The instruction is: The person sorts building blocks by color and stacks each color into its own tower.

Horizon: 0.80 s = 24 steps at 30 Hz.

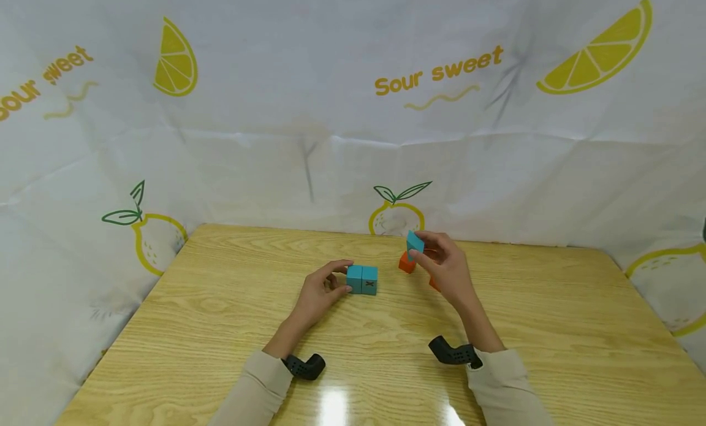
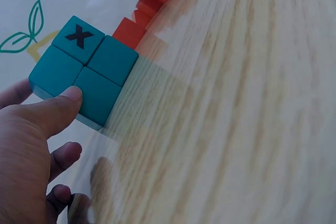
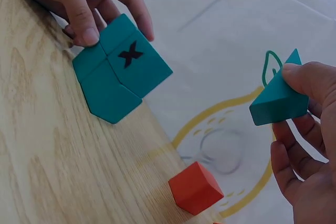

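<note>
Teal cube blocks [image 1: 369, 273] stand pressed together on the table, their faces making a two-by-two square [image 2: 107, 59] in the left wrist view; one face bears a black X. My left hand [image 1: 317, 294] grips this group at its left side, thumb in front and fingers behind. In my right hand [image 1: 447, 266] a teal triangular block [image 1: 415, 243] is pinched between thumb and fingers, raised above the table to the right of the group. Below it sits an orange-red block [image 1: 407, 264]. Another orange-red block [image 1: 433, 283] is partly hidden by the right hand.
The blocks rest on a wood-grain table [image 1: 220, 328]. A white cloth [image 1: 276, 107] printed with lemons hangs along the table's back edge. Each wrist wears a black camera mount [image 1: 306, 368].
</note>
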Motion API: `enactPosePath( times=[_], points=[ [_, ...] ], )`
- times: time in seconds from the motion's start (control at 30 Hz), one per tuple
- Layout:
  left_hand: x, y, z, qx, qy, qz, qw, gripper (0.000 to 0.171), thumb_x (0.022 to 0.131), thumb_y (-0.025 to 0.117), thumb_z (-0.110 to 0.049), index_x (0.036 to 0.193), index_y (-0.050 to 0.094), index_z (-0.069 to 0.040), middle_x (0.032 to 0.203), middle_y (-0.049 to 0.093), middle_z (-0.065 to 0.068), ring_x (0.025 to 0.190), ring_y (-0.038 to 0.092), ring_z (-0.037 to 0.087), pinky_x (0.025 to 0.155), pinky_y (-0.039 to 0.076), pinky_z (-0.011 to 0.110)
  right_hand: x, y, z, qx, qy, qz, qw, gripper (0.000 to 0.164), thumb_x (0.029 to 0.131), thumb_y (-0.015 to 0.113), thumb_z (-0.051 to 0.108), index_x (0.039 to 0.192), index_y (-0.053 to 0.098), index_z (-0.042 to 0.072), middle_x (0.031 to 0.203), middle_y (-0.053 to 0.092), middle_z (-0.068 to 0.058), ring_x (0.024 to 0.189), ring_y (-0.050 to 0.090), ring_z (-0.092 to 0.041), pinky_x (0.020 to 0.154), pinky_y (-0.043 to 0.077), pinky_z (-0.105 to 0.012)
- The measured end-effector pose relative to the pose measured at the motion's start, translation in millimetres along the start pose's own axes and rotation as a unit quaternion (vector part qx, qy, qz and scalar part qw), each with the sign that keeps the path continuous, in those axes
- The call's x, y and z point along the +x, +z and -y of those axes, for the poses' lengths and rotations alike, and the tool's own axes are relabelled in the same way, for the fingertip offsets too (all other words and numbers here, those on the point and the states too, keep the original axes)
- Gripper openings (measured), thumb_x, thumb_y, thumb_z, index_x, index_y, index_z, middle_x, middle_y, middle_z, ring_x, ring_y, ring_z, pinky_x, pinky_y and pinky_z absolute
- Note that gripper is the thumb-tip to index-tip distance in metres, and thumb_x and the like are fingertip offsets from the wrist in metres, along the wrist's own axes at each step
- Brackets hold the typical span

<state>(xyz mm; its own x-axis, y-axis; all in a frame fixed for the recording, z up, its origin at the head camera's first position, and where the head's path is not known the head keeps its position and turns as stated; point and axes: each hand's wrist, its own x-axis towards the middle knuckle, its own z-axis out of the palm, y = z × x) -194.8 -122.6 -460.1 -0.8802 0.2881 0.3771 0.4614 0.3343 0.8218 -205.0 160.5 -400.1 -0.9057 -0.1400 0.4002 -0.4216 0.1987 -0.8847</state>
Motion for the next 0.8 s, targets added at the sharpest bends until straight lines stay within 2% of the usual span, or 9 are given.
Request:
enactPosePath(
  times=[0.23,0.57,0.8],
  points=[
    [-0.6,0.4,0.4,0.0,-0.001,-0.001,1.0,0.049,0.086,0.071,-0.004,0.131,0.059,-0.016,0.112,0.063,-0.002,0.072,0.052,0.015,0.062,0.044,0.028,-3,15,32,0.01,-0.03,0.013,0.999,0.037,0.088,0.064,-0.006,0.124,0.055,-0.01,0.116,0.053,-0.022,0.101,0.055,-0.017,0.09,0.046,-0.027],
    [-0.8,-0.5,0.8,0.004,0.012,-0.007,0.9999,0.05,0.085,0.072,-0.004,0.131,0.059,-0.017,0.111,0.063,0.0,0.07,0.052,0.014,0.06,0.045,0.028,-3,32,43,-0.015,-0.051,0.029,0.998,0.036,0.088,0.065,-0.006,0.123,0.057,-0.009,0.112,0.052,-0.021,0.101,0.055,-0.029,0.089,0.047,-0.037],
    [-0.3,0.5,1.8,0.009,0.018,-0.009,0.9998,0.051,0.085,0.072,-0.005,0.132,0.058,-0.021,0.112,0.064,0.003,0.07,0.053,0.014,0.062,0.046,0.029,-2,39,46,-0.039,-0.039,0.054,0.997,0.038,0.088,0.066,-0.001,0.125,0.057,-0.007,0.119,0.052,-0.022,0.103,0.054,-0.034,0.091,0.045,-0.051]
  ],
)
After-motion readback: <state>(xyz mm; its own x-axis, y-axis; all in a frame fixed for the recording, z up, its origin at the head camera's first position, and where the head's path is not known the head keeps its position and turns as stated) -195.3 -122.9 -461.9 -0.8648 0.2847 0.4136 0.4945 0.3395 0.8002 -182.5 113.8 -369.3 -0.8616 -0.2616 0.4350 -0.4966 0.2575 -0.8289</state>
